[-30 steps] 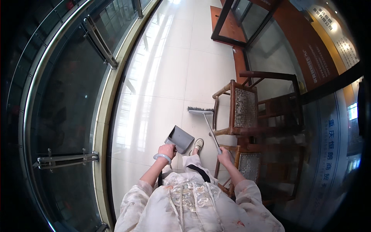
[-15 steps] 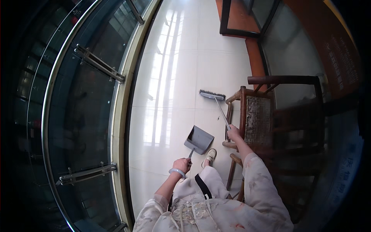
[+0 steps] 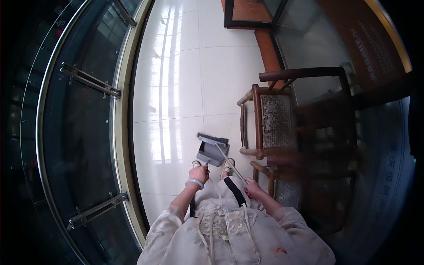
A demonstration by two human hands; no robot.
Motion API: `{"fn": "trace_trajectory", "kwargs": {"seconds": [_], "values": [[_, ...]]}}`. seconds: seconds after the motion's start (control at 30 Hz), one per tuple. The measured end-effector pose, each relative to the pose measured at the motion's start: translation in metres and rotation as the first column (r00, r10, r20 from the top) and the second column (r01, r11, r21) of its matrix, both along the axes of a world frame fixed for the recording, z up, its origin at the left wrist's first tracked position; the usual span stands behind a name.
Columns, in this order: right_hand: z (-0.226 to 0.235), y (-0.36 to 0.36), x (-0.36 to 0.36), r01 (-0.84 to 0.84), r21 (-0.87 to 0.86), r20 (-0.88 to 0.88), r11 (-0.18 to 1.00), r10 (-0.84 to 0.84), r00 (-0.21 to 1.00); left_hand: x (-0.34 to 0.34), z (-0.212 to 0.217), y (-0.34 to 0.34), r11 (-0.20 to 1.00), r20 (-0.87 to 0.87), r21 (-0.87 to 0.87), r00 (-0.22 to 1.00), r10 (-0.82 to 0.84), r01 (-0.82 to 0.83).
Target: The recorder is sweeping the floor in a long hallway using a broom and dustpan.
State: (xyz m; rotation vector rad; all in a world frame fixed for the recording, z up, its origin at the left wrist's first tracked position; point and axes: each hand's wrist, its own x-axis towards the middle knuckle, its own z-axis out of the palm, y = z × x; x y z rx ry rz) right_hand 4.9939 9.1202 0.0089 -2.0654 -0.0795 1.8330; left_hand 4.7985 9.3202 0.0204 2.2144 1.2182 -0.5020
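Observation:
My left hand (image 3: 199, 174), with a pale bangle at the wrist, is closed around the handle of a grey dustpan (image 3: 216, 155). The pan lies on the floor just in front of my shoes, its mouth facing away from me. My right hand (image 3: 252, 189) grips the long pale stick of a broom (image 3: 213, 138). The broom's grey head with dark bristles is right at the dustpan's front lip, partly covering it. Its stick slants across the pan's right side. Whether anything lies inside the pan is too dark to tell.
Pale glossy tiles (image 3: 176, 106) form the floor. On the left runs a glass railing with a metal handrail (image 3: 42, 119). To the right stand a wooden chair with a woven seat (image 3: 276, 119) and a second chair (image 3: 287, 194) nearer me. A dark-framed glass panel (image 3: 251, 13) is farther ahead.
My right hand has drawn the broom back toward me, from beside the chair to the dustpan's mouth. Both of my shoes now show beside the pan, and the view has shifted slightly.

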Motion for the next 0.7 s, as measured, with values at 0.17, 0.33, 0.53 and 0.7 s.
{"fn": "trace_trajectory", "kwargs": {"seconds": [0.17,0.33,0.53,0.7], "values": [[0.052,-0.001,0.0,0.052,0.013,0.059,0.999,-0.052,0.997,-0.011,0.003,-0.004,1.0,0.022,-0.012,1.0,-0.001,0.002],[-0.002,0.034,0.011,0.026,0.18,0.297,0.983,-0.08,0.952,-0.017,0.007,-0.009,1.0,0.031,-0.029,1.0,-0.002,0.003],[-0.039,0.08,-0.035,0.119,0.069,0.197,0.99,-0.131,0.972,-0.031,-0.008,-0.01,0.996,0.051,-0.085,0.998,-0.024,0.029],[0.024,0.044,-0.07,-0.128,-0.031,0.037,0.991,0.129,0.991,-0.034,-0.001,-0.005,0.994,0.079,-0.105,0.997,0.002,0.007]]}}
